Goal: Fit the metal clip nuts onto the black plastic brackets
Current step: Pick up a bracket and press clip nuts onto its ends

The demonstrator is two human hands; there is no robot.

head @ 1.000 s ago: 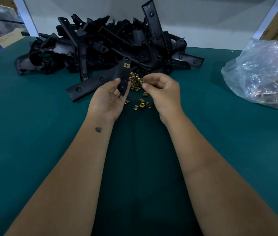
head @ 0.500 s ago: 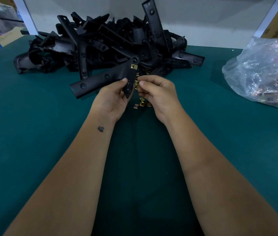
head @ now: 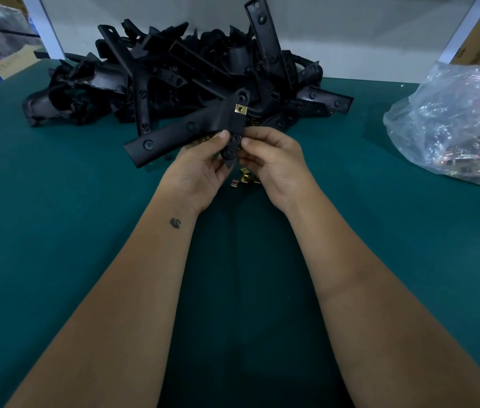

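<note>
From the head view, the left hand (head: 200, 169) grips a black bracket (head: 191, 129) above the table (head: 56, 231), just before the bracket pile (head: 180, 75). The right hand (head: 274, 160) has its fingertips curled at the bracket's lower arm, likely pinching a clip nut I cannot see. One fitted clip nut (head: 240, 108) shows higher up. To seat the next, hold the bracket steady and push it squarely over the edge until the holes align. Counted: one bracket held, roughly three loose clip nuts (head: 243, 179) visible below the hands, one plastic bag (head: 453, 119).

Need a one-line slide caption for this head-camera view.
Left hand holds a black bracket bearing one fitted clip nut; right hand pinches at its edge.
</note>
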